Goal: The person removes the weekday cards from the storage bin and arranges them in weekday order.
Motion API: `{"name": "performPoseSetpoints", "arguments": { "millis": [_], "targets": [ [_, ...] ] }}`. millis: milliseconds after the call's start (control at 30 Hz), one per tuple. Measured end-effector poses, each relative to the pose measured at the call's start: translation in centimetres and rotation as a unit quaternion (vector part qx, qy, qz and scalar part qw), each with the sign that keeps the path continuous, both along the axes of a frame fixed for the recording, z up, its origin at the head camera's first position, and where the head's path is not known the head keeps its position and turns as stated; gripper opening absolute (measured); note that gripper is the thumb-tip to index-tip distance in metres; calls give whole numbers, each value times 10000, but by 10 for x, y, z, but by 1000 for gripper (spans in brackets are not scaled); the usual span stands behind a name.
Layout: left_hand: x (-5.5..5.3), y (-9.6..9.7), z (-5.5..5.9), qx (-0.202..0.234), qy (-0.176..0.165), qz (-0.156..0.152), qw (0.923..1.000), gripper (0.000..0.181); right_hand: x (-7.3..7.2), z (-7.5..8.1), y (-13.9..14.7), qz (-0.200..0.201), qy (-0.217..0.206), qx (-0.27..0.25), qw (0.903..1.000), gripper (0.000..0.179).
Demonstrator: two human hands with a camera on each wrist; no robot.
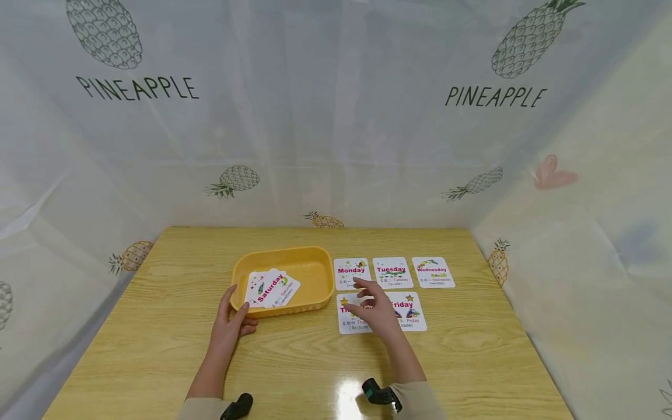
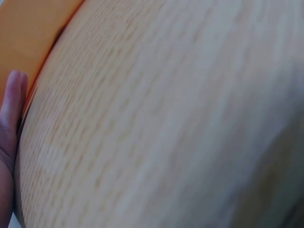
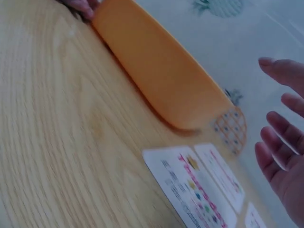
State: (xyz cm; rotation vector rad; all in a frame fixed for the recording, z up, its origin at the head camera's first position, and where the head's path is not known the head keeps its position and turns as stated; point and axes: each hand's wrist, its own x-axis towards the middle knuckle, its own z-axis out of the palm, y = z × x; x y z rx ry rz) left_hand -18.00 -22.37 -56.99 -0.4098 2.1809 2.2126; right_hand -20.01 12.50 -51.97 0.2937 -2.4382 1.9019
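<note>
A yellow plastic tray (image 1: 310,277) stands left of the middle of the table, and my left hand (image 1: 227,326) holds it by the near left corner. Inside lies a Saturday card (image 1: 279,290), tilted, over at least one more card that it partly hides. My right hand (image 1: 377,309) is over the Thursday card (image 1: 353,324) and the Friday card (image 1: 412,310), its fingers loosely bent and apart with nothing between them. Behind these two lie the Monday card (image 1: 349,271), the Tuesday card (image 1: 392,273) and the Wednesday card (image 1: 433,272) in a row, face up.
The cards lie right of the tray on a wooden table (image 1: 294,361). A pale curtain (image 1: 336,116) with pineapple prints hangs behind the table and along both sides. Each wrist carries a black strap device (image 1: 381,394).
</note>
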Motion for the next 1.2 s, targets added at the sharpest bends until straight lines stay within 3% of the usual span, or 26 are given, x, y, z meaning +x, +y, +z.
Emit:
{"name": "performPoseSetpoints", "arguments": {
  "millis": [300,600,1000,1200],
  "targets": [
    [0,1,1,-12,2,15,10000,64,7,31,-45,699,205,-308,9969,50],
    [-1,1,1,-41,0,-16,10000,64,-10,2,-78,806,508,-118,9954,46],
    [1,0,1,12,118,31,9999,64,-16,15,-117,986,276,292,9943,44],
    [1,1,2,6,105,-20,9999,65,-24,19,-129,1021,73,839,9912,47]
  ]
}}
